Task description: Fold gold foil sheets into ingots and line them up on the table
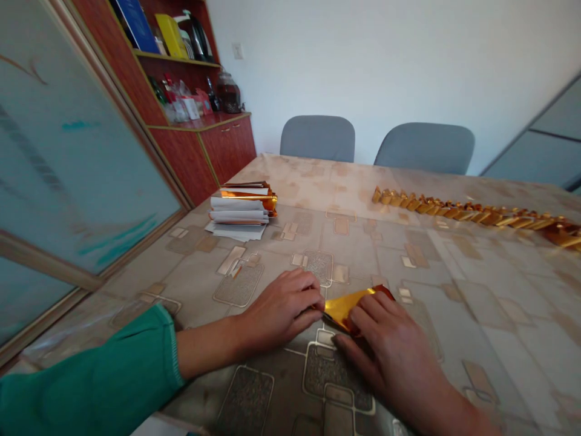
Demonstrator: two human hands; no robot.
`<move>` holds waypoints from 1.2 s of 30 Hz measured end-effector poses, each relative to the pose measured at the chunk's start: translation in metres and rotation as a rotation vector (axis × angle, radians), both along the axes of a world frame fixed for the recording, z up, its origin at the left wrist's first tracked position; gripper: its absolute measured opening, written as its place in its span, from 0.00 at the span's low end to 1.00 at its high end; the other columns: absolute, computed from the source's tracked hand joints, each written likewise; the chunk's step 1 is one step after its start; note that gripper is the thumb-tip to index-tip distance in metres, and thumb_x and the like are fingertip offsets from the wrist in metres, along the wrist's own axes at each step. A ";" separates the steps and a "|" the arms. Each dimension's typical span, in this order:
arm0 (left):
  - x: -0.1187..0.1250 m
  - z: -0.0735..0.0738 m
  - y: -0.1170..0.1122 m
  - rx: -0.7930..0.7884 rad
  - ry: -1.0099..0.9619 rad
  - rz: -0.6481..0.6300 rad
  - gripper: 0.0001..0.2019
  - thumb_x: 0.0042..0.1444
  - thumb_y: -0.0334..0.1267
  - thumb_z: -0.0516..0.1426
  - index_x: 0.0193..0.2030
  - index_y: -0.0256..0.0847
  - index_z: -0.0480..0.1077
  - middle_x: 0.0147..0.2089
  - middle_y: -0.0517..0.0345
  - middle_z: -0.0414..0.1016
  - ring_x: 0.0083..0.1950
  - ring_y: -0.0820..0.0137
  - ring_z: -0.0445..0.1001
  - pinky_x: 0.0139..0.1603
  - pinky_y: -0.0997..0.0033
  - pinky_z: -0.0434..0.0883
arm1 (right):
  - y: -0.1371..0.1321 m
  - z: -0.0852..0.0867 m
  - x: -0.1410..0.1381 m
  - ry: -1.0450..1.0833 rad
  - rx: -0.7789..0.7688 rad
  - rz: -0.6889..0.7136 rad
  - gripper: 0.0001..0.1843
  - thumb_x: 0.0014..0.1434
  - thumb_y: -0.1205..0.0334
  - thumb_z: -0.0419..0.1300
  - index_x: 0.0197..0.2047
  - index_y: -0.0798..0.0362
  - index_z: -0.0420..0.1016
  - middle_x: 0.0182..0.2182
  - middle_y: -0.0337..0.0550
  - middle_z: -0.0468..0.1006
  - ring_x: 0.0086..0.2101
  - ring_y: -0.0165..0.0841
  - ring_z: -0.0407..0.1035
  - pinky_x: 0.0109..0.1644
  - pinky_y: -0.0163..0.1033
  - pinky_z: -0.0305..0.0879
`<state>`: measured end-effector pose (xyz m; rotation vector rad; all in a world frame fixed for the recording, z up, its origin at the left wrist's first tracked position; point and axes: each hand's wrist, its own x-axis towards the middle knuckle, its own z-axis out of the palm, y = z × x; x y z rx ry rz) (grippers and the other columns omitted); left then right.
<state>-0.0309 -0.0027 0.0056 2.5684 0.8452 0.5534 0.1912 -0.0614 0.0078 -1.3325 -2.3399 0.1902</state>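
A small sheet of gold foil paper [347, 306] lies on the table [476, 284] right in front of me, partly folded. My left hand [284, 309] rests knuckles up beside it, fingers curled and pinching its left edge. My right hand [385, 345] lies over the sheet's lower right part, fingers pressed down on it. A green sleeve covers my left forearm.
A stack of gold and white foil sheets [240, 209] sits at the table's left. A long row of folded gold pieces [472, 212] runs along the far right. Two grey chairs [318, 138] stand behind the table, and a red cabinet [204, 145] is at the left.
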 end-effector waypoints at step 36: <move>0.000 -0.008 0.007 -0.032 -0.014 0.170 0.07 0.60 0.38 0.63 0.34 0.41 0.70 0.44 0.57 0.71 0.48 0.63 0.68 0.47 0.62 0.63 | 0.007 -0.019 -0.009 -0.144 0.149 -0.180 0.20 0.71 0.59 0.49 0.26 0.49 0.68 0.26 0.44 0.72 0.33 0.44 0.63 0.40 0.46 0.53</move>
